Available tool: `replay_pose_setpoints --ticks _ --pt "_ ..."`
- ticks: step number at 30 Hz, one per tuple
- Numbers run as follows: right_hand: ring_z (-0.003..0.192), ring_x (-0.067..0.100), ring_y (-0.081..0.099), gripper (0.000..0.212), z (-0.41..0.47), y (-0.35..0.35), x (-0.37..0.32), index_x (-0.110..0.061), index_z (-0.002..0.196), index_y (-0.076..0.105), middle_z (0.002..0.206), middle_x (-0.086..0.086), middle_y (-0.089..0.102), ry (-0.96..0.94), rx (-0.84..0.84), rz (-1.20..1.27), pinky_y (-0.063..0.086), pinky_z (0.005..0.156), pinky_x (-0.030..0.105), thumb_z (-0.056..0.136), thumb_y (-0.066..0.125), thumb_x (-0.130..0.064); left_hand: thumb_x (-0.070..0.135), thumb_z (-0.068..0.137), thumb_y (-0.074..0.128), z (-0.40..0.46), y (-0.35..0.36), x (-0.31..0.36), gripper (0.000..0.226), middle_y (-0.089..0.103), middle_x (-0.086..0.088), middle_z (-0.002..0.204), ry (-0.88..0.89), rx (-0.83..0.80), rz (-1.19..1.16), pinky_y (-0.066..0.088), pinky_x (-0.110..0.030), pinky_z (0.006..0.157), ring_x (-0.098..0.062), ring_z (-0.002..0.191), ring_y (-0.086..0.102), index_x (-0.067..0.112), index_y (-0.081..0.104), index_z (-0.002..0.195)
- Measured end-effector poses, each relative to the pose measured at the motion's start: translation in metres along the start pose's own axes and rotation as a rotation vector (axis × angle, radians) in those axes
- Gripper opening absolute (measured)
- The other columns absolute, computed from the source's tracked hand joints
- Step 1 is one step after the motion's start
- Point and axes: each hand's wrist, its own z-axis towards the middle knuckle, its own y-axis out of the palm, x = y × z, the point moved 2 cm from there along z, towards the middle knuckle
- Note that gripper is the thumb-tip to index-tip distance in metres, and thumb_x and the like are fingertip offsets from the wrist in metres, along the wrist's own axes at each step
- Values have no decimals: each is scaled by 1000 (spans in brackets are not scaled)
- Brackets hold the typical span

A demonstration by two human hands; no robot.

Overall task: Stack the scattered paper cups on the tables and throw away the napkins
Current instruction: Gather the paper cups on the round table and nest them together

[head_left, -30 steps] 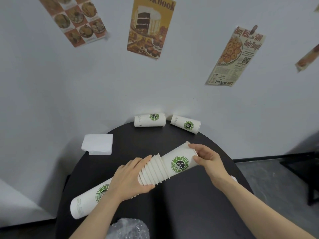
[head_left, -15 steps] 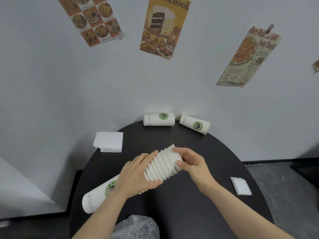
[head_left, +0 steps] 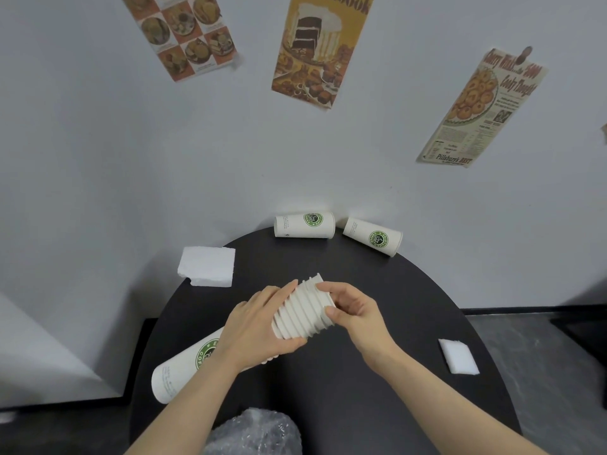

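Seated since a second ago: outermost cup, now nested.

Near: nested stack of white paper cups [head_left: 295,318] on round black surface [head_left: 377,405]; left hand [head_left: 259,326] grip wraps it, steadying; right hand [head_left: 353,310] grip pinches rim.

Beyond: white napkins [head_left: 207,266], [head_left: 458,356].

Far: two loose cups [head_left: 304,224], [head_left: 372,236], unstacked.

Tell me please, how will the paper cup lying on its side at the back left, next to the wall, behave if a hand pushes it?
The left cup lies on its side on the round table, so it would probably roll, curving because it tapers. It looks empty and thin-walled, so likely light and easy to dent. The wall behind it may stop it.
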Motion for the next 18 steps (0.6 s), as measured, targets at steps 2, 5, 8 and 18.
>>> replay_pose_setpoints --ticks 2,5,8,18 --pt "86 8 62 37 5 3 3 -13 106 67 94 6 70 8 5 3 50 71 20 88 49 14 74 64 57 -1 -1 -1 97 53 11 125 -15 13 65 50 -31 73 -12 102 59 34 25 146" --pt "87 11 62 39 13 8 9 -15 106 67 98 13 69 28 0 5 50 73 22 88 49 14 79 62 51 -4 -1 -6 104 52 11 124 -83 -10 147 51 -32 69 -13 102 59 34 16 149" --pt "88 12 62 38 21 11 20 -17 107 67 96 11 70 58 -13 11 51 75 23 89 50 12 82 61 48 -5 2 -16 106 53 12 120 -142 -39 152 50 -31 66 -12 99 60 36 14 150" --pt "107 22 62 46 63 4 71 -19 114 65 112 1 70 171 -60 -5 53 90 34 85 49 13 84 57 20 22 32 -42 101 44 14 120 -214 -222 214 47 -28 77 -9 106 51 47 4 149"
